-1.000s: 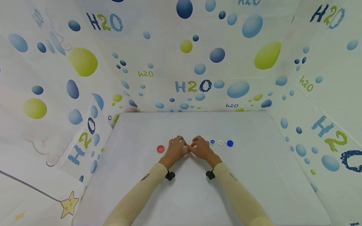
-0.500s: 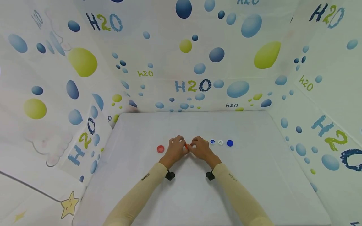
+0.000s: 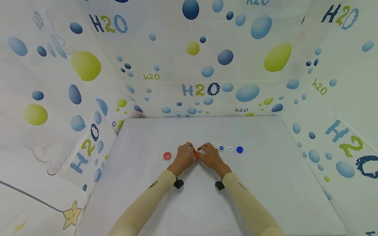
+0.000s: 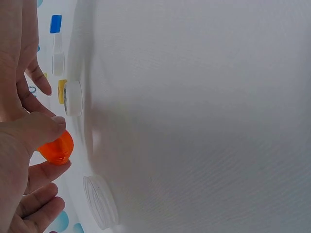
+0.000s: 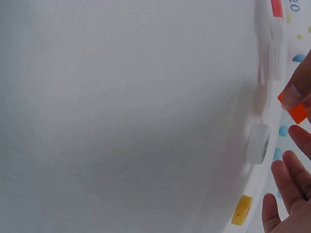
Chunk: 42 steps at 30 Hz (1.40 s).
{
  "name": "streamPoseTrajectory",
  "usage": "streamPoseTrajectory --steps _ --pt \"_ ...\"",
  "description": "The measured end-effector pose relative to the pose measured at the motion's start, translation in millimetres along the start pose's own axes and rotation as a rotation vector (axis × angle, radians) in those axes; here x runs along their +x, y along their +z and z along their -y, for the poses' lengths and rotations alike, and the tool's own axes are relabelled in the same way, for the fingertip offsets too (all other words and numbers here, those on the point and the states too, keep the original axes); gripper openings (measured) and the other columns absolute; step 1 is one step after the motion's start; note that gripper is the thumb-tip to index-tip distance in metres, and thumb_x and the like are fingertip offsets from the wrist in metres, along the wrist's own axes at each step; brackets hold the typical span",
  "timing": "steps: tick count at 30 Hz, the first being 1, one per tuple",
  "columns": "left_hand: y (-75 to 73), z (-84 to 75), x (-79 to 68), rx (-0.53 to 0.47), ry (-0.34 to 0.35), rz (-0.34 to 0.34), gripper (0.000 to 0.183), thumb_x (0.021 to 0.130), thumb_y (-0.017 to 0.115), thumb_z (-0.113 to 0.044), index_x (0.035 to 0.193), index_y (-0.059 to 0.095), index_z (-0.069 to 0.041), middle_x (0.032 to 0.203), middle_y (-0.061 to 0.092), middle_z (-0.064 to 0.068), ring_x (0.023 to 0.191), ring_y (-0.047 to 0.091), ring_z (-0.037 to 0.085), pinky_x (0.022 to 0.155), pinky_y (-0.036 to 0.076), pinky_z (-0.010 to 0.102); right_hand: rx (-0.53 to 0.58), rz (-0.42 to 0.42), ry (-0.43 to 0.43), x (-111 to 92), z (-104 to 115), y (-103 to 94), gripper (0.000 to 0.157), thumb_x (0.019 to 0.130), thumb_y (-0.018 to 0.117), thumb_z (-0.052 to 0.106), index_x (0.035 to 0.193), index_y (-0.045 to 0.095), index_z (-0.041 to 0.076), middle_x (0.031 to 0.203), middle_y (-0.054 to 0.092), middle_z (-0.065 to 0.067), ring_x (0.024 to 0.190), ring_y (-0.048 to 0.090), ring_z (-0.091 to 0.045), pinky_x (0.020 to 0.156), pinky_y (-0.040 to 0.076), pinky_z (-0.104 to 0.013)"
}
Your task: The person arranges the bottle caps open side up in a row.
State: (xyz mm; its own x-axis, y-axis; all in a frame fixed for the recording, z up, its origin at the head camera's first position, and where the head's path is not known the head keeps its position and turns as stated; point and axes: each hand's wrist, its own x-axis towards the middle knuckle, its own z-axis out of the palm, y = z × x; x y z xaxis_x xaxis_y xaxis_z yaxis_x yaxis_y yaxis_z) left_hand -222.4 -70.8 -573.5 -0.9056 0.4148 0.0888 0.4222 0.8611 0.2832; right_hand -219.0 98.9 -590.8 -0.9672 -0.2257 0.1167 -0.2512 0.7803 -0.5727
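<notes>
An orange bottle cap [image 3: 195, 153] is held between both hands at the middle of the table. My left hand [image 3: 185, 157] pinches it; the left wrist view shows the thumb on the cap's [image 4: 59, 149] upper side and a finger beneath. My right hand [image 3: 210, 159] meets it from the other side. In the right wrist view a thumb lies on the cap [image 5: 298, 114], while the right hand's other fingers [image 5: 287, 179] are spread loosely below. Some contact is cropped or hidden. A white cap [image 5: 257, 144] stands close to the right hand.
A red cap [image 3: 167, 156] lies left of the hands. Rightward sit a blue-and-white cap [image 3: 221, 148], a white cap [image 3: 230, 149] and a blue cap [image 3: 240, 149]. A clear cap [image 4: 100, 201] and a yellow cap [image 5: 241, 209] show near the hands. Patterned sheeting [image 3: 203, 105] surrounds the table.
The orange cap has tilted more upright between the fingers and shows a little lower. A white thing now shows between my right thumb and fingers. Both hands stay almost in place.
</notes>
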Motion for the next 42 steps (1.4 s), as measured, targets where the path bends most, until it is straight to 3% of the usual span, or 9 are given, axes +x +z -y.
streamPoseTrajectory --steps 20,34,42 --pt "3.0 -5.1 1.4 0.011 -0.001 0.034 0.031 0.099 0.076 -0.027 0.115 0.074 -0.001 0.136 0.058 0.016 0.127 0.058 0.034 0.114 0.037 0.054 -0.072 0.084 -0.095 -2 -14 -0.8 0.025 0.099 0.073 0.021 0.123 0.077 0.012 0.131 0.061 -0.011 0.121 0.061 -0.034 0.099 0.049 -0.062" --pt "8.0 -2.0 -0.3 0.037 0.012 0.05 0.031 0.099 0.076 -0.031 0.119 0.077 -0.007 0.136 0.059 0.015 0.127 0.058 0.033 0.112 0.038 0.055 -0.073 0.129 -0.062 -2 -16 1.9 0.028 0.099 0.075 0.023 0.124 0.077 0.013 0.134 0.06 -0.012 0.124 0.059 -0.032 0.103 0.046 -0.06" --pt "11.2 -1.0 0.5 0.055 0.011 0.047 0.032 0.099 0.075 -0.032 0.12 0.076 -0.008 0.135 0.059 0.015 0.127 0.059 0.034 0.111 0.039 0.055 -0.112 0.142 -0.071 -2 -17 0.4 0.028 0.101 0.073 0.027 0.125 0.077 0.013 0.134 0.061 -0.011 0.125 0.06 -0.031 0.099 0.046 -0.058"
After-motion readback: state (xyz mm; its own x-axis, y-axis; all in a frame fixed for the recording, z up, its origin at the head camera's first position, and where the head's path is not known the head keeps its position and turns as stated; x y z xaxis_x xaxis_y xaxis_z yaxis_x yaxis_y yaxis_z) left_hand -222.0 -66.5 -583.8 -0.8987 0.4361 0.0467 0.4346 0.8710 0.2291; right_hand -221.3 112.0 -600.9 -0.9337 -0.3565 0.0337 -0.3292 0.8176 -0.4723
